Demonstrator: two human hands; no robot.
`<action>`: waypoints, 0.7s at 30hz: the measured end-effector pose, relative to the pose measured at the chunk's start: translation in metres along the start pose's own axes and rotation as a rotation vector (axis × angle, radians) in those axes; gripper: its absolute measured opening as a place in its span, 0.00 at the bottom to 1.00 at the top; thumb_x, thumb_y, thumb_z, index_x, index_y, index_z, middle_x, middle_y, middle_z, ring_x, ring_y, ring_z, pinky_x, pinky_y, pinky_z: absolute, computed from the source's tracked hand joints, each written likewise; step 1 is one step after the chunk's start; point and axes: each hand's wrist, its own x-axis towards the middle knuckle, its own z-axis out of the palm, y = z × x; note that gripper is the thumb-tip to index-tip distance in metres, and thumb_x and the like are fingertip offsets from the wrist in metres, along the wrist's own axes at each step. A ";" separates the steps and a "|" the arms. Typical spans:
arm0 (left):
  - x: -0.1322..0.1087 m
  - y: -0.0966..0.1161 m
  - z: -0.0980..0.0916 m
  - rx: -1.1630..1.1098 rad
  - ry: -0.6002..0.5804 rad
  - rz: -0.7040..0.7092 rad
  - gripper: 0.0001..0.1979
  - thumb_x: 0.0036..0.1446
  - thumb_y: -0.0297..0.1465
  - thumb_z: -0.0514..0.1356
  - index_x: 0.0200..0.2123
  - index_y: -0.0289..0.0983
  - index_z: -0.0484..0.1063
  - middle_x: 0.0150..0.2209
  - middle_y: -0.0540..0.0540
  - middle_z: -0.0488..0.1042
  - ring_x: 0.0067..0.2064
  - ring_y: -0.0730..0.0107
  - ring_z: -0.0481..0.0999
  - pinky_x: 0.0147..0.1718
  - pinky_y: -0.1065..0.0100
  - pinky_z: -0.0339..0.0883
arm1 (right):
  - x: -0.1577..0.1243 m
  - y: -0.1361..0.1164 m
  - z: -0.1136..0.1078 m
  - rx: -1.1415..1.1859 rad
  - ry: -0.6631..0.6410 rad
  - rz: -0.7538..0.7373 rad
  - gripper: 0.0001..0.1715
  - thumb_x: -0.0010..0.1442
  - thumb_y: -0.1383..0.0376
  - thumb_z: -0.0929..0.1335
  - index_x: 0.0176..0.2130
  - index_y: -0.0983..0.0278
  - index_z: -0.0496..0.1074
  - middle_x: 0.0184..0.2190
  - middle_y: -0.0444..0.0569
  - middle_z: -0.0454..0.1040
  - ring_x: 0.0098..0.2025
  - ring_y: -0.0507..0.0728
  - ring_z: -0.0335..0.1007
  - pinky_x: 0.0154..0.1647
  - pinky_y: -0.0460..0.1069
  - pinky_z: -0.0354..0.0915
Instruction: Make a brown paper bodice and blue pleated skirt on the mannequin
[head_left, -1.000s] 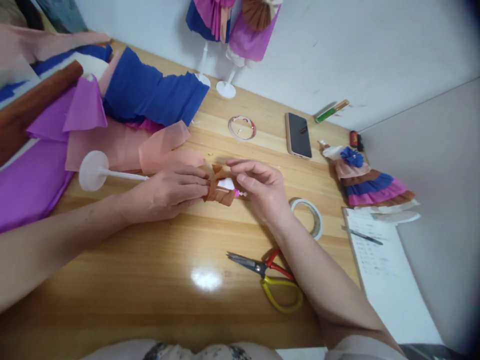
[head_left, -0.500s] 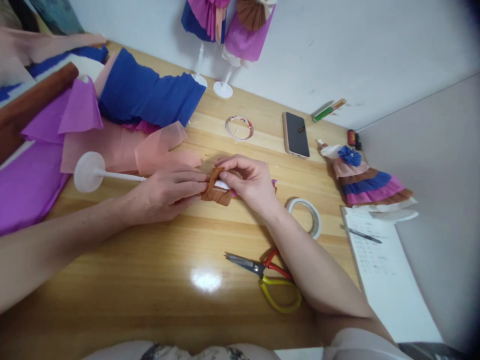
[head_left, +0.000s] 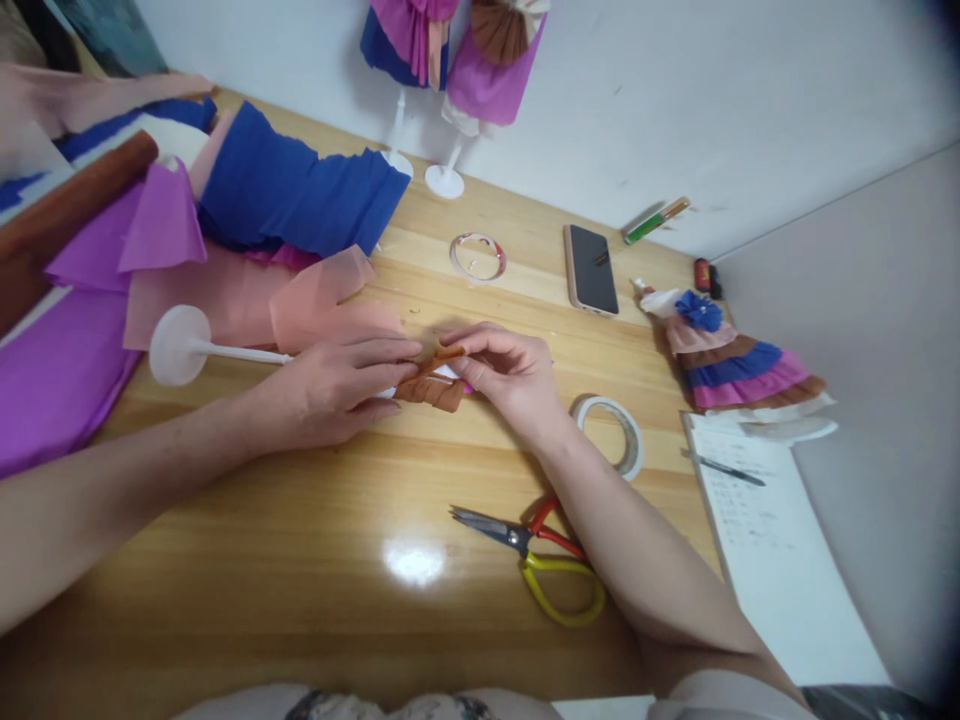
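Between my hands, at the middle of the table, lies a small doll form on a white stand (head_left: 240,353), its round base toward the left. Brown crepe paper (head_left: 431,391) is pleated around the form, and a bit of white shows at its top. My left hand (head_left: 337,390) is closed around the form and the left end of the brown paper. With thumb and forefinger, my right hand (head_left: 506,375) pinches the end of a brown crepe strip (head_left: 442,357). The doll's far end is hidden behind my right hand.
Scissors (head_left: 525,540) and a tape roll (head_left: 611,435) lie by my right forearm. Crepe paper (head_left: 300,185) is heaped at left. A phone (head_left: 591,270), a thin ring (head_left: 478,257), a dressed doll (head_left: 735,350) and a notebook (head_left: 780,540) with a pen are around.
The brown strip has gone from a raised loop to a flatter line stretched toward my right fingers. My right hand has shifted slightly right; my left hand stays nearly in place.
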 end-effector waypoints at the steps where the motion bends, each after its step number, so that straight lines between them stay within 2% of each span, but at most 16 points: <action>1: 0.000 0.000 0.000 0.003 -0.003 0.000 0.14 0.61 0.24 0.60 0.51 0.37 0.69 0.49 0.34 0.79 0.52 0.58 0.80 0.50 0.57 0.77 | -0.001 0.001 -0.001 0.003 -0.006 -0.013 0.01 0.51 0.66 0.74 0.28 0.60 0.78 0.38 0.50 0.80 0.42 0.58 0.76 0.44 0.55 0.71; 5: 0.000 -0.001 0.001 0.025 0.000 -0.003 0.12 0.61 0.24 0.60 0.48 0.36 0.69 0.48 0.34 0.80 0.51 0.58 0.81 0.49 0.59 0.78 | -0.002 0.002 -0.003 -0.018 -0.027 -0.032 0.03 0.50 0.66 0.74 0.26 0.60 0.76 0.38 0.50 0.80 0.45 0.60 0.77 0.49 0.58 0.70; 11: 0.001 0.000 0.001 0.079 0.011 -0.015 0.11 0.62 0.25 0.58 0.48 0.36 0.68 0.47 0.36 0.80 0.47 0.60 0.82 0.44 0.61 0.79 | -0.003 -0.001 -0.006 -0.107 -0.090 -0.089 0.05 0.52 0.65 0.74 0.28 0.61 0.75 0.42 0.52 0.79 0.49 0.61 0.75 0.52 0.59 0.68; 17: -0.002 0.000 0.002 0.097 0.008 -0.025 0.14 0.61 0.25 0.59 0.50 0.38 0.66 0.47 0.36 0.80 0.47 0.58 0.82 0.44 0.60 0.79 | -0.004 0.000 -0.003 -0.127 -0.062 -0.139 0.06 0.56 0.63 0.73 0.28 0.62 0.75 0.42 0.53 0.79 0.48 0.61 0.75 0.52 0.58 0.68; 21: 0.000 0.002 0.000 0.072 -0.014 -0.058 0.14 0.61 0.24 0.57 0.51 0.37 0.67 0.45 0.37 0.81 0.45 0.59 0.82 0.42 0.61 0.79 | -0.006 -0.003 0.001 -0.224 -0.063 -0.172 0.06 0.55 0.64 0.72 0.27 0.61 0.74 0.41 0.52 0.80 0.47 0.60 0.76 0.51 0.57 0.68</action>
